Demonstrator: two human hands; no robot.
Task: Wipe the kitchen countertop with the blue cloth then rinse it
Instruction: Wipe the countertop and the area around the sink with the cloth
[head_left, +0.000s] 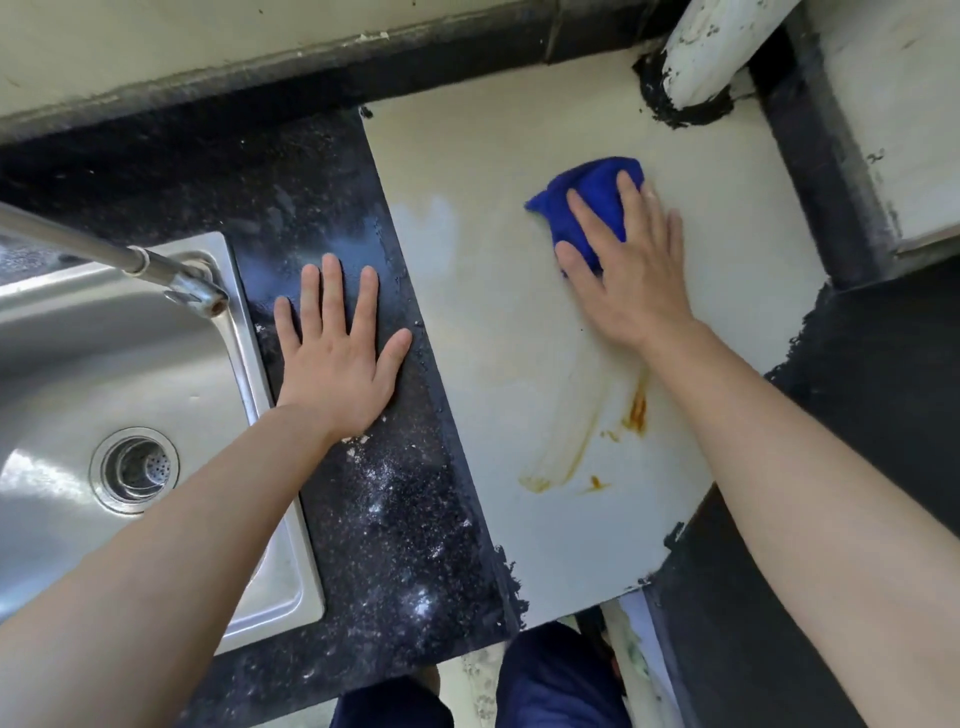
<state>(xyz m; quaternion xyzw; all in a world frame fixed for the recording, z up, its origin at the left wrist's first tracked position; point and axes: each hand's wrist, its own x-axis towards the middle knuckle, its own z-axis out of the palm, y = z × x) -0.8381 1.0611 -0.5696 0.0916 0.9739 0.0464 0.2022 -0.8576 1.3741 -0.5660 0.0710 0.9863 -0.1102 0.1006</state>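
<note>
The right hand (628, 280) is laid flat on the blue cloth (587, 202), fingers straight and spread, pressing rather than gripping; nothing is clasped. The left hand (337, 353) is spread wide open, palm down, on the dark granite strip (405, 519) beside the sink's (249, 364) right rim, apparently as a brace, and nothing is held by it.

The cloth is bunched on the pale countertop (519, 545), toward its far right corner, near the white pipe (711, 52) but apart from it. Its long axis is judged to run from the thumb out toward the far edge, roughly along the fingers, though the bunching leaves this uncertain; one loose corner points left, toward the granite.

The wiping step is judged to be in hand. An orange stain (636, 410) is smeared in a streak nearer the front edge, so the cloth would next need to be drawn back over it under firm pressure. Rinsing under the tap (197, 291), at the sink's far right corner, is not yet begun.
</note>
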